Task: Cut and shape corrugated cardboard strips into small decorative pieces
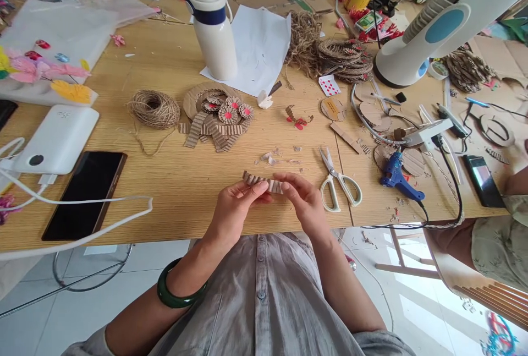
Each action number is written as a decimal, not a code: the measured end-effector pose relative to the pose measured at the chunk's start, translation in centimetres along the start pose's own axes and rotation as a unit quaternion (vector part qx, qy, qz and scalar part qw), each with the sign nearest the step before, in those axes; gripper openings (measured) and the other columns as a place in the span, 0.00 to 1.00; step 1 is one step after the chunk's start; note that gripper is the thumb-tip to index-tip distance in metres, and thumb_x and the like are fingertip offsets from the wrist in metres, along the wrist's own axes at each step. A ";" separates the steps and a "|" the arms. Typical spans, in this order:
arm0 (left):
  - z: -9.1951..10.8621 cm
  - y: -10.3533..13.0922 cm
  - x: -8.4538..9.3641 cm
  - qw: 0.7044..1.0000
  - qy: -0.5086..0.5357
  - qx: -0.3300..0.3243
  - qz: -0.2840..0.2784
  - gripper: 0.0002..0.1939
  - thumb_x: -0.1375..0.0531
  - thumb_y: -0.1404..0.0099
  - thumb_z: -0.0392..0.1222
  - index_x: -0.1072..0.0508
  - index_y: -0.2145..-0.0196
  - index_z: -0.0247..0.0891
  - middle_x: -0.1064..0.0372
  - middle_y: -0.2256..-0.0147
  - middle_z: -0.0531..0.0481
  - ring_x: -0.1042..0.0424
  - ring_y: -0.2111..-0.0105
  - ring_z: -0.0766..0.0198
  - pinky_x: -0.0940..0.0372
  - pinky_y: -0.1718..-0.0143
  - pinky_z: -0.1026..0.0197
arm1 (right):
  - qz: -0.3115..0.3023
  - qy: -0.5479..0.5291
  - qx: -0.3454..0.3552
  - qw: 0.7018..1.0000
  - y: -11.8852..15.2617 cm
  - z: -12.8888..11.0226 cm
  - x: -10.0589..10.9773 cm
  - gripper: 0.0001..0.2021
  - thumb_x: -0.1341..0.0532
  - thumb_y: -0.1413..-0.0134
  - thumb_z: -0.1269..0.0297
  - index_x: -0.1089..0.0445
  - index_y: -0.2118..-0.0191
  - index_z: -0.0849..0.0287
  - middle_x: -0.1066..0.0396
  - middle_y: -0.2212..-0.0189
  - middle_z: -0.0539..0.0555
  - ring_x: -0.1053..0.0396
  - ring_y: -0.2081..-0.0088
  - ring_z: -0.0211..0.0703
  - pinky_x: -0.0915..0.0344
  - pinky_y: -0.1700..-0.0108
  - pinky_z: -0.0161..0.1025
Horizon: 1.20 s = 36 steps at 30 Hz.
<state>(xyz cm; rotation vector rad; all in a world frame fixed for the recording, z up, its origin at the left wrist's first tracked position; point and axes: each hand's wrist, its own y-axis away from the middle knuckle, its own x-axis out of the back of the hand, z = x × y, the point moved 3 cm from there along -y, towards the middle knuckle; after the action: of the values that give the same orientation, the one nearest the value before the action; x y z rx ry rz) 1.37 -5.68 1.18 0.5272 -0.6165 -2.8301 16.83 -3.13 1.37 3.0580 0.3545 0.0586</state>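
Note:
Between my two hands, just above the table's front edge, is a short strip of corrugated cardboard [275,186] with a ridged, fringed-looking edge. My left hand [236,202] pinches its left part between thumb and fingers. The right end is gripped by my right hand [303,199], thumb in front. Fingers partly cover the strip. White-handled scissors [339,182] lie with blades apart, right of my right hand. Beyond the hands are small paper scraps [270,158]. Farther off, a cardboard ring [193,104] carries several cardboard flowers with red centres [228,115] and ridged strips [196,129].
A twine coil [153,108], white bottle [214,31], phone [84,196] and power bank [58,138] with a looping cable stand left. Rightward are a blue glue gun [398,174], power strip [429,133], fan [424,26] and another person's arm [517,182].

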 end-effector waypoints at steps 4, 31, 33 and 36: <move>0.1 0.0 -0.1 1.000 0.025 -0.005 -0.004 0.11 0.31 0.44 0.47 0.20 0.69 0.36 0.22 0.69 0.50 0.25 0.72 0.65 0.27 0.64 0.61 | -0.007 -0.037 -0.044 0.998 0.1 0.2 -0.1 0.14 0.34 0.45 0.50 0.26 0.65 0.57 0.25 0.69 0.52 0.29 0.66 0.41 0.32 0.61 0.39; -0.4 0.4 -2.1 0.984 0.098 0.116 -0.092 0.11 0.27 0.50 0.44 0.20 0.75 0.34 0.25 0.75 0.51 0.28 0.74 0.70 0.29 0.70 0.69 | 0.120 0.197 0.161 0.960 2.1 -2.2 1.4 0.02 0.37 0.40 0.68 0.27 0.63 0.55 0.29 0.61 0.54 0.32 0.57 0.45 0.36 0.53 0.45; -0.4 0.4 -1.9 0.991 0.089 0.079 -0.063 0.11 0.27 0.49 0.44 0.20 0.75 0.34 0.25 0.75 0.51 0.27 0.72 0.68 0.29 0.68 0.68 | 0.134 0.254 0.197 0.937 2.2 -3.0 1.0 0.04 0.37 0.40 0.70 0.26 0.63 0.54 0.28 0.61 0.54 0.33 0.56 0.47 0.37 0.50 0.47; -0.5 0.3 -1.5 0.997 0.055 0.038 -0.029 0.11 0.28 0.48 0.45 0.20 0.74 0.35 0.24 0.74 0.51 0.27 0.72 0.67 0.28 0.66 0.65 | 0.110 0.247 0.191 0.944 2.2 -3.4 0.4 0.05 0.38 0.40 0.70 0.25 0.61 0.53 0.25 0.64 0.53 0.32 0.58 0.46 0.36 0.53 0.46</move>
<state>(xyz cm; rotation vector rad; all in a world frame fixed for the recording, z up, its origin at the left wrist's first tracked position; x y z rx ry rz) 2.96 -5.75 1.33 0.7211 -0.6990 -2.8164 17.58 -4.99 4.92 3.4138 0.0384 0.8793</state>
